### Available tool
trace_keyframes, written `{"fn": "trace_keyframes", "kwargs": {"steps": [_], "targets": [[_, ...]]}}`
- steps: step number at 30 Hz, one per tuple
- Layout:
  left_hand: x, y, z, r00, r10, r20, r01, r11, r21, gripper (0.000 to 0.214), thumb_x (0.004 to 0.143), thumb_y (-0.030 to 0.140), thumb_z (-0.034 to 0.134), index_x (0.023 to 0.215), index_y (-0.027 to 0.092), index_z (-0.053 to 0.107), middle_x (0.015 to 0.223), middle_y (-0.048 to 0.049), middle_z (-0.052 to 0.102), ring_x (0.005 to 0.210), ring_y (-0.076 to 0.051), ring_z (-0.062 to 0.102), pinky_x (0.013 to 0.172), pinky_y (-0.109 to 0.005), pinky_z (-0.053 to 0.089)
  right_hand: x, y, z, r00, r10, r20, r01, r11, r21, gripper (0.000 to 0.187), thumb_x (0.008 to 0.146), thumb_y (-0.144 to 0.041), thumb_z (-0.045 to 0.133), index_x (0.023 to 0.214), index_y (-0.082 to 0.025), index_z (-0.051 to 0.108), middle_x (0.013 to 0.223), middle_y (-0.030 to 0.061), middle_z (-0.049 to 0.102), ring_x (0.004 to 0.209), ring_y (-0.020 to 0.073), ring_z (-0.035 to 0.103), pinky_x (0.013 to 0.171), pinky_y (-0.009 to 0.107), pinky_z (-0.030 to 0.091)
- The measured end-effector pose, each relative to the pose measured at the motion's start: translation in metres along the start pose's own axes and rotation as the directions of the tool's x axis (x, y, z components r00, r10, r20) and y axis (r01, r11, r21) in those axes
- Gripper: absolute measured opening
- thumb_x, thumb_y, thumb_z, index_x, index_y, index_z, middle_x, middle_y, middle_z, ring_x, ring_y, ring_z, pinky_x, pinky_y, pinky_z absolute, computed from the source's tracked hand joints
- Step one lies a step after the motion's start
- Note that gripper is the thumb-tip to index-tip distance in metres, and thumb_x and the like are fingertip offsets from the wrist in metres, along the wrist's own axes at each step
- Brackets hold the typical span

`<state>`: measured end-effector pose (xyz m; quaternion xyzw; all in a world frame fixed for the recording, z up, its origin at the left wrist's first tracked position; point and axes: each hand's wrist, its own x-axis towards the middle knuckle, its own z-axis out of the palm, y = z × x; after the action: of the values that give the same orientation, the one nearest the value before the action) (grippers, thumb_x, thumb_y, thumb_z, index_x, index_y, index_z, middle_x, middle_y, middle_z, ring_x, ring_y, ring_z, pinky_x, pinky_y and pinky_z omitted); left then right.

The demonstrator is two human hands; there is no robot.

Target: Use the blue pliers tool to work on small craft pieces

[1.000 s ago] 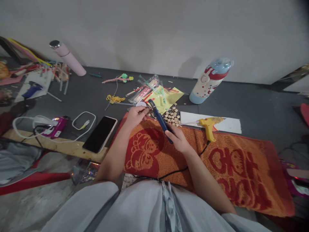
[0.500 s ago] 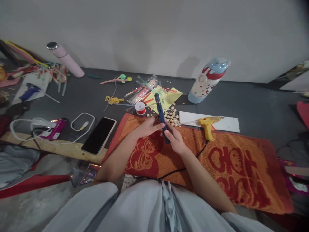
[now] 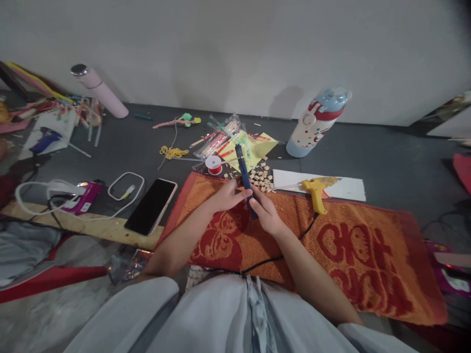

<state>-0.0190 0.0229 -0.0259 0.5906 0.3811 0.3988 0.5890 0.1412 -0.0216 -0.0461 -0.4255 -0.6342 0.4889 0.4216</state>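
My left hand (image 3: 231, 194) and my right hand (image 3: 267, 212) are both closed around a long dark blue hand tool (image 3: 244, 172) with a narrow black head. It is held upright above the near edge of the orange towel (image 3: 294, 245). Whether it is a stapler or a cutter I cannot tell. A thin pale stick (image 3: 231, 160) lies or points just left of its head. Small cut wooden pieces (image 3: 261, 174) are heaped right behind the hands. To the left stands a spool of red thread (image 3: 214, 165), and a yellow glue gun (image 3: 316, 191) rests to the right.
A yellow paper (image 3: 267, 142) and packets of sticks (image 3: 221, 139) lie behind the hands. A phone (image 3: 150, 206), yellow yarn (image 3: 172, 152), a white board (image 3: 353, 189), a water bottle (image 3: 312, 125) and a pink flask (image 3: 105, 95) are around. A black cord (image 3: 265, 263) crosses the towel.
The dark blue tool and both hands have barely shifted; the tool's head sits slightly lower. Everything else on the table looks the same.
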Motion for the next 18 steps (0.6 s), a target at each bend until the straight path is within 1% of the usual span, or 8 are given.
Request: {"fn": "trace_keyframes", "kwargs": {"steps": [4,10,13,15,18], "targets": [[0.0,0.0,0.002,1.0,-0.018,-0.014,0.018,1.0,-0.01,0.046,0.07,0.051,0.072,0.096,0.016,0.058,0.101,-0.0094,0.063,0.103,-0.024,0.058,0.094,-0.038,0.045,0.0,0.0,-0.001,1.0,-0.012,0.008,0.012,1.0,-0.01,0.065,0.09,-0.061,0.041,0.136,-0.016,0.05,0.141,0.0145,0.052,0.132,0.0283,0.046,0.113,0.046,0.03],[0.0,0.003,0.004,0.999,-0.033,-0.025,0.031,0.998,-0.052,0.048,0.067,0.051,0.074,0.096,0.017,0.057,0.101,-0.0094,0.064,0.103,-0.024,0.058,0.094,-0.038,0.045,0.0,-0.002,-0.003,1.0,-0.027,0.002,0.027,0.999,-0.033,0.061,0.09,-0.061,0.041,0.135,-0.02,0.051,0.139,0.0107,0.054,0.131,0.028,0.046,0.112,0.047,0.03],[0.0,0.006,0.005,0.997,-0.054,-0.048,0.053,0.998,-0.029,0.048,0.067,0.051,0.074,0.096,0.017,0.058,0.099,-0.0088,0.064,0.1,-0.023,0.06,0.091,-0.036,0.047,0.001,-0.002,-0.003,1.0,-0.006,-0.012,0.006,1.0,-0.008,0.064,0.088,-0.064,0.041,0.135,-0.021,0.051,0.136,0.01,0.056,0.127,0.0291,0.049,0.11,0.048,0.033],[0.0,0.008,0.006,0.995,-0.085,-0.06,0.084,0.996,-0.023,0.048,0.066,0.05,0.075,0.095,0.017,0.058,0.095,-0.0077,0.065,0.095,-0.022,0.062,0.086,-0.035,0.049,0.002,-0.002,-0.002,1.0,0.025,-0.009,-0.025,0.999,0.04,0.068,0.086,-0.067,0.042,0.135,-0.021,0.051,0.13,0.0101,0.06,0.119,0.0291,0.054,0.104,0.048,0.039],[0.0,0.012,0.007,0.992,-0.123,-0.035,0.12,0.989,-0.081,0.051,0.062,0.052,0.077,0.095,0.018,0.057,0.086,-0.0053,0.066,0.082,-0.02,0.065,0.074,-0.032,0.051,0.002,-0.004,-0.002,0.997,0.079,0.027,-0.081,0.989,0.123,0.071,0.083,-0.069,0.043,0.135,-0.021,0.05,0.114,0.0091,0.067,0.094,0.0251,0.064,0.088,0.044,0.05]]}}
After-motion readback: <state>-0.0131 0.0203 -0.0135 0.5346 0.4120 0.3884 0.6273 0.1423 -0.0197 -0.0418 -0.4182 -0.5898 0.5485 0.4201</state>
